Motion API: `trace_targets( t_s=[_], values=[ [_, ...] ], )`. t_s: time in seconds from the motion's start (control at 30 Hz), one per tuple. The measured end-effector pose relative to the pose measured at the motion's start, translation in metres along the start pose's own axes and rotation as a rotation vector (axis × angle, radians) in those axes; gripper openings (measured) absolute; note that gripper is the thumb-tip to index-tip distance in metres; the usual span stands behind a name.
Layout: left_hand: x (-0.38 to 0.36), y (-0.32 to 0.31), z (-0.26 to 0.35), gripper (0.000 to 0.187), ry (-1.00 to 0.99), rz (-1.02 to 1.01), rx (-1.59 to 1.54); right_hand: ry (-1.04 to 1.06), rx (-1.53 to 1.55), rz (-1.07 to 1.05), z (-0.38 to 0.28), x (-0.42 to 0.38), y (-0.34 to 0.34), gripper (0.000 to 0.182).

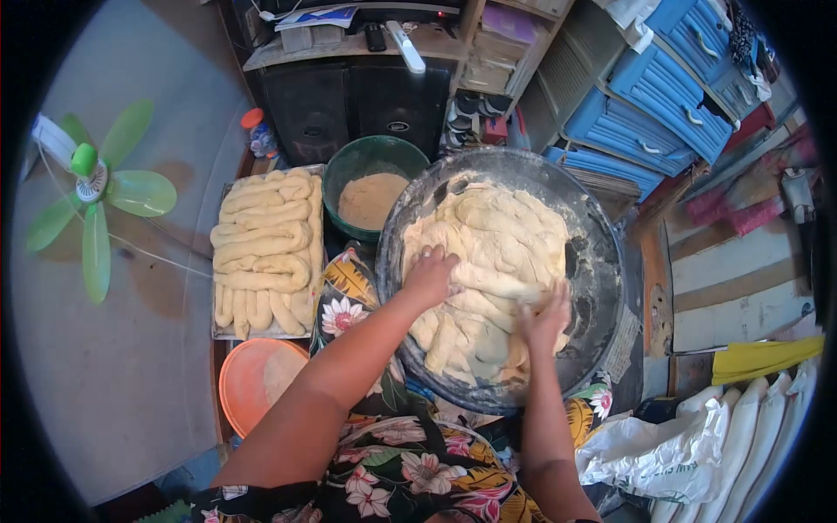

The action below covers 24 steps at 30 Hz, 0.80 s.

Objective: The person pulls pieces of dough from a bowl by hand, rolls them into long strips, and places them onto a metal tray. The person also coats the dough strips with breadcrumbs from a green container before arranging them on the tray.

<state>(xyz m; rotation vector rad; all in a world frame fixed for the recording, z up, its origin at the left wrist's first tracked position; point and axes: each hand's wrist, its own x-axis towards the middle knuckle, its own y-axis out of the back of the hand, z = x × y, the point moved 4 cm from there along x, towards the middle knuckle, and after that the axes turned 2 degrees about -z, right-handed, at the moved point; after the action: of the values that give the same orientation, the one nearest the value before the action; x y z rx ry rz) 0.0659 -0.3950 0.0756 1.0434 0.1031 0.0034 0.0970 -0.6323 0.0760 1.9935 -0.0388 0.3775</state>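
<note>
A large mass of pale, floured dough [488, 231] fills much of a wide dark basin [602, 261] in front of me. Across its front part runs a thick strip of dough [497, 281]. My left hand [432, 277] is closed round the left end of this strip, with a ring on one finger. At the strip's right end my right hand [546, 321] grips the dough, its fingers slightly blurred. Folds of dough hide some of the fingertips. Flour and dough bits cling to the basin's inner wall.
Left of the basin, a tray [270, 333] bears long dough ropes. A green tub [336, 187] of light powder stands behind it, an orange bowl [235, 383] in front. A green-bladed fan [91, 187] is at far left, blue drawers [654, 105] back right, white sacks [654, 449] front right.
</note>
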Motion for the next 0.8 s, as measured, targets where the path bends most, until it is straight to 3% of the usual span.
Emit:
trace_targets(
  t_s=[0.07, 0.13, 0.17, 0.2, 0.23, 0.27, 0.3, 0.33, 0.37, 0.4, 0.43, 0.47, 0.5, 0.57, 0.63, 0.7, 0.8],
  values=[
    [0.001, -0.010, -0.005, 0.051, -0.074, 0.071, 0.012, -0.104, -0.136, 0.109, 0.029, 0.006, 0.010, 0.064],
    [0.004, 0.005, -0.002, 0.049, -0.151, 0.163, 0.031, -0.307, 0.386, -0.281, 0.044, 0.004, -0.005, 0.056],
    [0.006, 0.009, -0.007, 0.049, -0.075, 0.123, -0.291, -0.293, 0.389, -0.275, 0.049, 0.006, -0.003, 0.056],
    [0.007, 0.011, -0.010, 0.048, 0.004, 0.073, -0.614, -0.327, 0.418, -0.216, 0.044, 0.006, 0.014, 0.052],
    [0.010, 0.008, -0.014, 0.048, 0.008, 0.080, -0.615, -0.364, 0.448, -0.161, 0.044, 0.003, 0.023, 0.049],
    [0.015, 0.008, -0.023, 0.044, 0.061, 0.237, -0.744, -0.363, 0.650, -0.063, 0.070, 0.008, 0.014, 0.041],
    [0.016, 0.008, -0.032, 0.040, 0.117, 0.395, -0.870, -0.550, 1.060, -0.002, 0.059, 0.018, 0.034, 0.042],
    [0.012, 0.014, -0.026, 0.044, 0.139, 0.354, -0.903, -0.488, 1.263, 0.112, 0.055, 0.030, 0.051, 0.047],
    [0.011, 0.013, -0.030, 0.044, 0.148, 0.347, -0.898, -0.519, 1.308, 0.089, 0.052, 0.039, 0.072, 0.052],
    [0.014, 0.010, -0.028, 0.047, 0.075, 0.214, -0.674, -0.540, 1.339, 0.167, 0.057, 0.053, 0.085, 0.056],
    [0.014, 0.013, -0.020, 0.050, -0.001, 0.083, -0.450, -0.543, 1.250, 0.224, 0.057, 0.060, 0.096, 0.060],
    [0.008, 0.007, -0.015, 0.053, 0.065, -0.157, -0.261, -0.409, 0.700, 0.306, 0.070, 0.072, 0.096, 0.063],
    [-0.001, -0.005, -0.014, 0.053, 0.061, -0.158, -0.265, -0.261, 0.147, 0.365, 0.075, 0.080, 0.093, 0.067],
    [-0.020, -0.028, -0.005, 0.054, -0.128, -0.007, 0.203, 0.184, -0.135, 0.223, 0.025, 0.070, 0.081, 0.072],
    [-0.018, -0.025, 0.008, 0.053, -0.151, -0.095, 0.159, 0.151, 0.107, -0.348, -0.013, 0.046, 0.039, 0.072],
    [-0.016, -0.013, 0.020, 0.053, -0.177, -0.187, 0.128, 0.538, -0.095, -0.354, -0.040, 0.005, -0.002, 0.069],
    [-0.014, 0.005, 0.028, 0.055, -0.274, -0.069, -0.080, 0.376, 0.082, -0.423, -0.025, -0.013, -0.032, 0.065]
  ],
)
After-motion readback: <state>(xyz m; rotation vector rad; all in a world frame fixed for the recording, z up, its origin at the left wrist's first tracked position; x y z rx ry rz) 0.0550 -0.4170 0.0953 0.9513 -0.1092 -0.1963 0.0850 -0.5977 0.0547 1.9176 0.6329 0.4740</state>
